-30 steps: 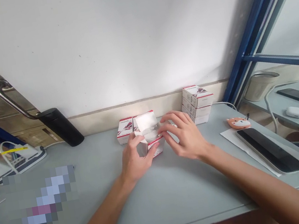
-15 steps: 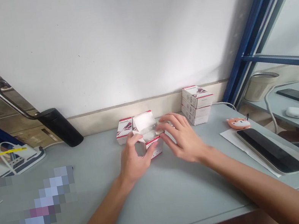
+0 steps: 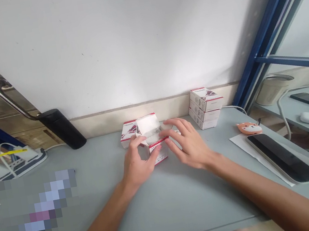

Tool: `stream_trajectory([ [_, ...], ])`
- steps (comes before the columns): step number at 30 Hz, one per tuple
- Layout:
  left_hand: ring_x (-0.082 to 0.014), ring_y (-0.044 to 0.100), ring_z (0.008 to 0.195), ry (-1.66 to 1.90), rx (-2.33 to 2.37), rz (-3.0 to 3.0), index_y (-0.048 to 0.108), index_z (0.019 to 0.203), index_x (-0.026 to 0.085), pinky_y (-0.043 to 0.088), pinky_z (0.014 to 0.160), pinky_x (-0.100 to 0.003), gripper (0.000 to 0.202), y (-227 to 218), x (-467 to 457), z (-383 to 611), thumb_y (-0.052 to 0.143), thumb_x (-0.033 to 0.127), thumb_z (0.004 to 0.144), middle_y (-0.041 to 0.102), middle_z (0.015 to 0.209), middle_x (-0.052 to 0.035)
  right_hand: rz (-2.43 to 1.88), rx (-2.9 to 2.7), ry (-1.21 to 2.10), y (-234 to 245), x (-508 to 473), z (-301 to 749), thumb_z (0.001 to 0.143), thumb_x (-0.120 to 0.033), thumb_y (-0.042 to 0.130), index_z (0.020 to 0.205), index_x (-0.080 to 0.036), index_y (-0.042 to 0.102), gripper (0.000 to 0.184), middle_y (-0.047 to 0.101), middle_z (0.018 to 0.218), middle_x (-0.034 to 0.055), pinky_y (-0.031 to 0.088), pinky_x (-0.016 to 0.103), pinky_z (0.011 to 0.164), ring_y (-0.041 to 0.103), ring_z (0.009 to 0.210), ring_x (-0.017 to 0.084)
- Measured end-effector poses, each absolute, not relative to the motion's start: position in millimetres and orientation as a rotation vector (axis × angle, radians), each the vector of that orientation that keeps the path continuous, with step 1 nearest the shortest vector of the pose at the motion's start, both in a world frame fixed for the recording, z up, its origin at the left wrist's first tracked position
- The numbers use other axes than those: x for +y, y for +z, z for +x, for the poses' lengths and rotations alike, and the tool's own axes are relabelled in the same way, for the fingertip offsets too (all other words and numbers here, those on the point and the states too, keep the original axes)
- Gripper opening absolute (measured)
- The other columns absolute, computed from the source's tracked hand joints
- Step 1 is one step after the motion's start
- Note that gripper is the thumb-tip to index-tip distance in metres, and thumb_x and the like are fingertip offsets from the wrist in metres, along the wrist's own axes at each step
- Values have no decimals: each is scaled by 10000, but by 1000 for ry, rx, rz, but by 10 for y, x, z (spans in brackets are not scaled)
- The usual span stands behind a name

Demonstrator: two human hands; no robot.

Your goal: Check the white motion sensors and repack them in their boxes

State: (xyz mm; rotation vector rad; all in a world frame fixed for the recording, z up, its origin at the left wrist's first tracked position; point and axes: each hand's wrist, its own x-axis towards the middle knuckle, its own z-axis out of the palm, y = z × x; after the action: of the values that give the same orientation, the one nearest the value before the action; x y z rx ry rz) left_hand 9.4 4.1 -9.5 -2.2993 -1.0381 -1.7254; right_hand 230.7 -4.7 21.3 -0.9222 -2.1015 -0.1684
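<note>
A small white and red cardboard box (image 3: 161,155) stands on the table with its top lid raised at the back. Something clear, like plastic wrapping, shows in its opening. My left hand (image 3: 137,160) grips the box's left side, thumb across the front face and fingers by the left flap. Over the right edge, my right hand (image 3: 187,141) is bent, its index fingertip at the opening and its thumb by the front rim, pinching that edge. My fingers hide part of the right flap. Behind, on the left, lies a similar closed box (image 3: 128,134).
More such boxes (image 3: 205,108) are stacked by the wall at right. Farther right are an orange animal-shaped case (image 3: 249,128) and a phone (image 3: 284,157) on white paper. A black cylinder (image 3: 63,129), a power strip (image 3: 19,165) and a blurred-out object (image 3: 42,211) are at left.
The view has shifted slightly. My right index finger has moved a little over the box's opening; my left hand keeps its hold, and the box stays in place.
</note>
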Motion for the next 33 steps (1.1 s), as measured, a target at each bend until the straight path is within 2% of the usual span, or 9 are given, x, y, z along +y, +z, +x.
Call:
stream_trajectory([
  [2, -172, 684, 908, -1753, -1094, -2291, 483, 1288, 281, 556, 802, -308, 528, -115, 39, 93, 816, 263, 879, 659, 1065, -12, -913, -2048, -85, 157, -28, 2308, 1088, -294, 466, 1441, -261, 536, 360, 544, 1493, 137, 494, 487, 1129, 562, 1352, 281],
  [5, -178, 683, 906, -1858, -1276, -2243, 481, 1279, 280, 563, 820, -335, 496, -131, 30, 103, 790, 295, 892, 660, 1149, -47, -996, -1909, -34, 98, 51, 2330, 1073, -277, 459, 1504, -249, 452, 433, 531, 1484, 161, 521, 484, 1104, 578, 1348, 287],
  [9, -195, 676, 924, -2070, -1615, -2095, 458, 1264, 285, 556, 850, -365, 490, -109, 36, 85, 773, 351, 895, 645, 1105, -38, -1260, -1923, -66, 39, 212, 2411, 1041, -221, 453, 1439, -216, 530, 405, 593, 1429, 159, 512, 501, 1090, 588, 1313, 314],
  [14, -207, 643, 982, -2173, -1778, -1915, 456, 1266, 300, 532, 869, -360, 521, -61, 68, -2, 790, 347, 869, 604, 1075, -18, -1557, -2161, -97, -170, 375, 2559, 997, -138, 468, 1413, -162, 607, 440, 607, 1499, 165, 427, 501, 1176, 528, 1416, 337],
  [22, -187, 639, 902, -2018, -1440, -2089, 466, 1287, 281, 536, 831, -358, 492, -141, 83, -31, 761, 333, 897, 623, 1116, -41, -1562, -2159, 4, -245, 485, 2675, 1005, -196, 582, 1113, -196, 711, 169, 786, 1092, 111, 516, 441, 960, 711, 1059, 291],
  [25, -211, 647, 1000, -1866, -1212, -2127, 466, 1308, 279, 538, 860, -372, 510, -134, 85, -28, 769, 302, 899, 623, 1205, -73, -1520, -2087, 59, -183, 496, 2669, 996, -241, 629, 1083, -224, 715, 123, 778, 1054, 73, 534, 380, 824, 725, 935, 253],
  [27, -228, 648, 1053, -1824, -1071, -2119, 457, 1330, 281, 541, 860, -370, 538, -106, 91, -30, 773, 269, 895, 628, 1161, -65, -1423, -1943, 98, -110, 466, 2648, 998, -290, 646, 1106, -239, 698, 130, 766, 1074, 59, 537, 352, 750, 720, 862, 222],
  [30, -230, 669, 1028, -1773, -1009, -2108, 448, 1354, 279, 553, 841, -370, 575, -71, 89, -21, 783, 246, 887, 645, 1114, -55, -1150, -1637, 63, 64, 331, 2581, 1025, -384, 634, 1167, -253, 648, 194, 751, 1119, 65, 572, 372, 778, 712, 877, 213],
  [33, -229, 699, 986, -1667, -982, -2153, 473, 1329, 273, 574, 845, -384, 549, -66, 62, 16, 794, 253, 884, 673, 1112, -60, -896, -1580, -69, 237, 123, 2471, 1035, -343, 637, 1148, -266, 639, 137, 767, 1123, 83, 577, 421, 886, 719, 1003, 243],
])
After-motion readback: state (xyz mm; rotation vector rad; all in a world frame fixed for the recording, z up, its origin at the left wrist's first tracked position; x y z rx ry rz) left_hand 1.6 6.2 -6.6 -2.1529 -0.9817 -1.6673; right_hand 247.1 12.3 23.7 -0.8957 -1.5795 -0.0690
